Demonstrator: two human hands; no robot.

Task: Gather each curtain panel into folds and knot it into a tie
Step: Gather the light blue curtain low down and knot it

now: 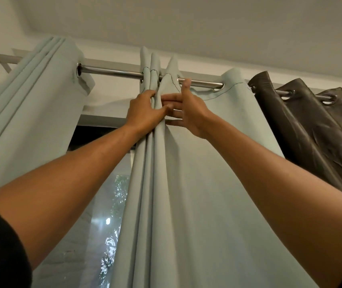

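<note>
Up near the chrome curtain rod (112,72), our left hand (145,112) pinches the gathered folds of the middle pale-green curtain panel (197,183), while our right hand (188,113) presses open fingers against the next pleat.

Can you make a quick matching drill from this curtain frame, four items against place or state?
Items:
1. left hand
2. right hand
3. dark curtain
4. far-left pale panel

States:
A. hangs at the right end of the rod
B. already bunched into folds, untouched
C. grip closed around the gathered pleats of the middle pale panel
D. fingers spread, pressing the next fold toward the bunch

Pairs: 1-C, 2-D, 3-A, 4-B
</note>
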